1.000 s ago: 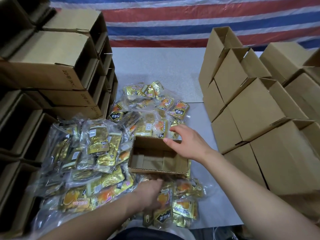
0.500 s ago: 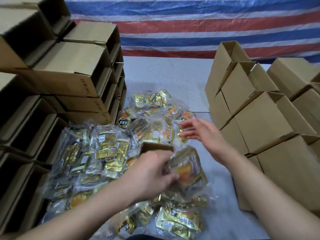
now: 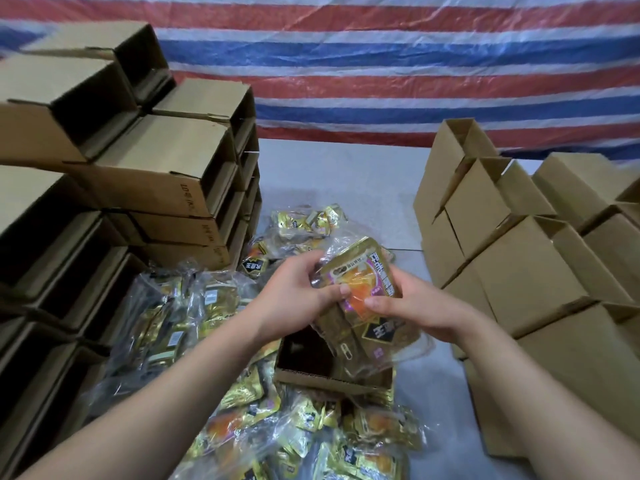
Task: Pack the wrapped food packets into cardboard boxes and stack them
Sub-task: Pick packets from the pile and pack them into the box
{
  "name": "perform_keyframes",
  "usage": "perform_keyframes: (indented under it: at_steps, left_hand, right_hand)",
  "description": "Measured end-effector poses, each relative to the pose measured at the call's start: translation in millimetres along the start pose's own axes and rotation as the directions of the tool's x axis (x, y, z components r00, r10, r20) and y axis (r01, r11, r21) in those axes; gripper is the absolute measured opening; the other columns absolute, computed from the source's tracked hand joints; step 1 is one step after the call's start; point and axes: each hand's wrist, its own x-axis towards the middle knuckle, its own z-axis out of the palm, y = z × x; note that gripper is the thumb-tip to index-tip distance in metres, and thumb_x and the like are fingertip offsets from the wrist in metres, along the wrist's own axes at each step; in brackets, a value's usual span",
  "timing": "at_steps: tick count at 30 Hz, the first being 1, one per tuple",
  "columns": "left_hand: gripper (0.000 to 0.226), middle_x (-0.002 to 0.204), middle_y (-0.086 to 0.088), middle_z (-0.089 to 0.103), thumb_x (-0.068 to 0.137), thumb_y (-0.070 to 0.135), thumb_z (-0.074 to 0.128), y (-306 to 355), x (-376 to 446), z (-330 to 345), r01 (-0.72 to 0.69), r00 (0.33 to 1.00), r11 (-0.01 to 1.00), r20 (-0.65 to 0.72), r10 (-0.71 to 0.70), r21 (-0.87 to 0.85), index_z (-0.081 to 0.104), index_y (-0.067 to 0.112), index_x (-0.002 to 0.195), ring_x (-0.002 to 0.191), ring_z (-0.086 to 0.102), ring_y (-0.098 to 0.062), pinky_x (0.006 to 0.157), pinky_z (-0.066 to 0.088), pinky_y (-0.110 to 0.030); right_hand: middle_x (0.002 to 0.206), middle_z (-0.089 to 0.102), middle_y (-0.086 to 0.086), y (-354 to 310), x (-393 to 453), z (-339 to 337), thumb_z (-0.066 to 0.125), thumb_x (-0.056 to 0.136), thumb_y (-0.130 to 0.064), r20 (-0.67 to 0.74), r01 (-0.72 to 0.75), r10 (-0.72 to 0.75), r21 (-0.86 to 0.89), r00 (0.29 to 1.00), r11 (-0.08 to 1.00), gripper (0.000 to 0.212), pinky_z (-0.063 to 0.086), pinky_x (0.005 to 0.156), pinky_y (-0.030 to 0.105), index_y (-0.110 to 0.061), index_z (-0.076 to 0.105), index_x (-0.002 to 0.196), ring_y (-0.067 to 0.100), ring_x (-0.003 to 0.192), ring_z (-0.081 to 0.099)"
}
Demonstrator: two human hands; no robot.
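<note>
Head view: both hands hold one wrapped bundle of food packets (image 3: 363, 299) up in the middle. The left hand (image 3: 294, 299) curls its grip around the bundle's left side. The right hand (image 3: 415, 306) pinches the right side with thumb on the front. The bundle is tall, and its long way runs from 12 o'clock down to 6 o'clock, a bit tilted.

One small open box (image 3: 332, 372) sits on the desk (image 3: 346, 174) right under the bundle, at 6 o'clock from the hands. The bundle's bottom end looks to be already dipping into the box's right part. I think the next move is to push it straight down. Both hands are about the same way from the box.

Many loose packets (image 3: 180, 306) lie around; too many to count. A stack of boxes (image 3: 156, 181) stands at 9 o'clock, more boxes (image 3: 519, 271) at 3 o'clock. A striped sheet (image 3: 381, 64) hangs at 12 o'clock.
</note>
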Motion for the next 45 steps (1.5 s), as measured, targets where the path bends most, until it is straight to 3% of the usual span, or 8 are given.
perform_keyframes:
  at_steps: [8, 11, 18, 26, 31, 36, 41, 45]
  left_hand:
    - [0.047, 0.117, -0.001, 0.068, 0.087, 0.01, 0.072, -7.4, 4.9, 2.8, 0.026, 1.0, 0.97, 0.01, -0.024, -0.243, 0.051, 0.016, 0.128, 0.101, 0.07, -0.01, 0.085, 0.058, -0.028]
    - [0.051, 0.122, 0.009, 0.06, 0.088, 0.043, 0.064, -28.8, 5.8, -12.5, 0.03, 0.993, 0.992, -0.112, -0.044, -0.123, 0.049, 0.026, 0.134, 0.104, 0.064, 0.004, 0.089, 0.052, -0.016]
    - [0.046, 0.148, 0.005, 0.046, 0.104, 0.037, 0.045, -115.7, -4.0, -23.1, 0.152, 0.988, 0.88, -0.043, -0.149, 0.45, 0.043, 0.023, 0.147, 0.137, 0.042, -0.013, 0.115, 0.035, -0.037]
    - [0.033, 0.118, 0.015, 0.062, 0.106, 0.038, 0.033, -143.3, -4.5, -16.0, 0.171, 0.985, 0.91, -0.032, -0.172, 0.378, 0.057, 0.029, 0.128, 0.112, 0.058, -0.006, 0.098, 0.049, -0.034]
    - [0.026, 0.108, 0.025, 0.057, 0.106, 0.038, 0.033, -149.5, -6.7, -14.3, 0.17, 0.984, 0.947, -0.091, -0.15, 0.273, 0.058, 0.039, 0.113, 0.098, 0.053, 0.016, 0.079, 0.035, 0.0]
    - [0.033, 0.117, 0.011, 0.06, 0.107, 0.035, 0.033, -153.9, -6.8, -7.3, 0.133, 0.99, 0.949, -0.082, -0.114, 0.287, 0.058, 0.026, 0.125, 0.107, 0.057, -0.007, 0.093, 0.045, -0.026]
    - [0.027, 0.114, 0.006, 0.063, 0.107, 0.033, 0.036, -157.1, -1.1, -6.8, 0.16, 0.985, 0.948, -0.11, -0.135, 0.274, 0.057, 0.028, 0.123, 0.105, 0.058, -0.008, 0.094, 0.046, -0.029]
    - [0.026, 0.108, 0.006, 0.064, 0.106, 0.034, 0.036, -161.2, -1.5, -4.5, 0.116, 0.99, 0.934, -0.113, -0.082, 0.339, 0.058, 0.028, 0.12, 0.099, 0.057, -0.006, 0.091, 0.046, -0.03]
  right_hand:
    - [0.113, 0.073, 0.011, 7.1, 6.2, -2.1, 0.073, 0.083, -0.021, -0.048, 0.036, -0.034, 0.046, 0.998, 0.998, 0.046, 0.057, 0.084, 0.031, -0.011, 0.058, 0.125, 0.024, 0.102, 0.07]
    - [0.119, 0.071, 0.009, 7.4, 5.5, -9.4, 0.073, 0.084, -0.025, -0.057, 0.023, -0.025, -0.023, 0.998, 0.999, 0.048, 0.056, 0.093, 0.042, -0.015, 0.056, 0.127, 0.028, 0.109, 0.069]
    - [0.111, 0.072, -0.011, 6.8, 10.4, -4.5, 0.075, 0.087, -0.035, -0.084, -0.02, -0.012, -0.37, 0.996, 0.929, 0.036, 0.052, 0.096, 0.035, -0.029, 0.059, 0.119, 0.006, 0.104, 0.067]
    - [0.094, 0.059, -0.016, 10.9, 36.9, 27.4, 0.066, 0.095, -0.035, 0.115, -0.004, 0.132, -0.739, 0.984, 0.673, 0.02, 0.045, 0.066, 0.011, -0.028, 0.054, 0.109, -0.007, 0.069, 0.053]
    - [0.111, 0.058, -0.005, 35.6, 52.4, 39.5, 0.057, 0.1, -0.034, 0.163, -0.046, 0.282, -0.79, 0.945, 0.612, 0.019, 0.044, 0.08, 0.024, -0.023, 0.05, 0.113, 0.013, 0.097, 0.055]
    - [0.129, 0.059, 0.003, 56.1, 72.4, 49.6, 0.049, 0.104, -0.036, 0.209, -0.084, 0.435, -0.822, 0.876, 0.563, 0.032, 0.044, 0.101, 0.036, -0.017, 0.049, 0.13, 0.022, 0.116, 0.056]
    - [0.137, 0.053, 0.014, 91.7, 90.0, 71.9, 0.037, 0.105, -0.047, 0.099, -0.276, 0.59, -0.813, 0.802, 0.512, 0.047, 0.041, 0.098, 0.034, -0.015, 0.041, 0.138, 0.026, 0.116, 0.053]
    - [0.142, 0.053, 0.015, 114.3, 91.3, 84.3, 0.039, 0.105, -0.039, -0.015, -0.272, 0.497, -0.851, 0.868, 0.45, 0.046, 0.039, 0.105, 0.034, -0.014, 0.041, 0.144, 0.032, 0.129, 0.05]
